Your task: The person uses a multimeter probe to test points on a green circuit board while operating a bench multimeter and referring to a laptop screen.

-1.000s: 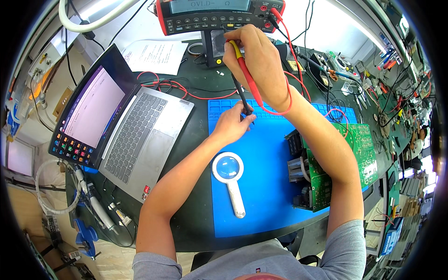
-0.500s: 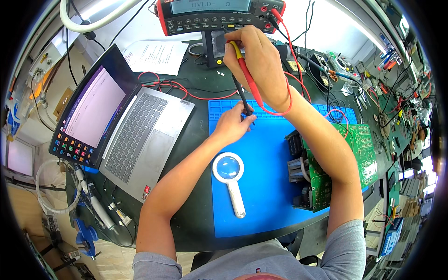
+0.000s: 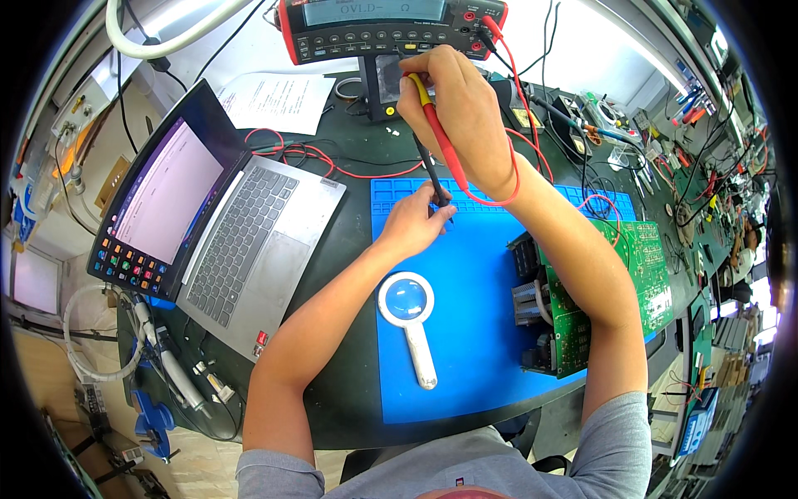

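My right hand [image 3: 459,116] grips a red-and-yellow test probe [image 3: 442,133], raised just in front of the lower buttons of a black-and-red bench multimeter [image 3: 341,40]; I cannot tell whether it touches them. My left hand [image 3: 409,220] holds a black test probe [image 3: 432,175] below it, over the upper part of the blue silicone mat [image 3: 461,333]. A white magnifier [image 3: 420,353] lies on the mat below my left hand. A green circuit board assembly [image 3: 632,274] rests at the mat's right, under my right forearm.
An open silver laptop [image 3: 241,233] stands left of the mat, with a printed paper [image 3: 278,96] behind it. Red and black leads cross the dark bench. Tools and cables [image 3: 632,166] crowd the back right. A hose and connectors [image 3: 179,374] lie at the front left.
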A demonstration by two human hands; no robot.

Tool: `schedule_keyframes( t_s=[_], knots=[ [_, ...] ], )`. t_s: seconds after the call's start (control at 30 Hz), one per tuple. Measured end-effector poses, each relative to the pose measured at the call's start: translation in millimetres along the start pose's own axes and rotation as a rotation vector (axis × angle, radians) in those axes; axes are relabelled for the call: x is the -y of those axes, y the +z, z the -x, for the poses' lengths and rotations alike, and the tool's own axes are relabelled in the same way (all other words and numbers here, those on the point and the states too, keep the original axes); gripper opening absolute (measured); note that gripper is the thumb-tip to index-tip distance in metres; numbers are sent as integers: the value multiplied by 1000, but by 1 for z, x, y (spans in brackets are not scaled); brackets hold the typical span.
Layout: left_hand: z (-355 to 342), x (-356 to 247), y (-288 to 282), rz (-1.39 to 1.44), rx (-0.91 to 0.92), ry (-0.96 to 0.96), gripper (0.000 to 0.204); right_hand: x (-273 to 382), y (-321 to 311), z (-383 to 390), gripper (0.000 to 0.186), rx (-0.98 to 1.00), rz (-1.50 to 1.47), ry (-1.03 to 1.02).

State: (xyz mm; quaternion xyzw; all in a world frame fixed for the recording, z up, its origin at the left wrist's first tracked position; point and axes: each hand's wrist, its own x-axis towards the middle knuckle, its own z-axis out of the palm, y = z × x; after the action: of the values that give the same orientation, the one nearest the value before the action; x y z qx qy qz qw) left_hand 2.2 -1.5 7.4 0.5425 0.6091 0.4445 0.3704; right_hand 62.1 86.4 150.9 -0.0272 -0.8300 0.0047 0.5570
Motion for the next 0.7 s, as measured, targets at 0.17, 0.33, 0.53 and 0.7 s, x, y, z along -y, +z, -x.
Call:
schedule_keyframes(
  t_s=[0.17, 0.33, 0.53, 0.7],
  knots=[
    [0, 0, 0, 6, 1, 3, 24, 0, 0, 0, 22, -1, -3, 1],
    [0, -1, -1, 5, 5, -3, 24, 1, 0, 0, 21, 1, -9, 4],
    [2, -5, -2, 11, 1, -7, 25, 1, 0, 1, 22, -8, -26, 8],
    [1, -2, -1, 20, 1, 6, 26, 2, 1, 0, 23, -23, -36, 14]
  ],
)
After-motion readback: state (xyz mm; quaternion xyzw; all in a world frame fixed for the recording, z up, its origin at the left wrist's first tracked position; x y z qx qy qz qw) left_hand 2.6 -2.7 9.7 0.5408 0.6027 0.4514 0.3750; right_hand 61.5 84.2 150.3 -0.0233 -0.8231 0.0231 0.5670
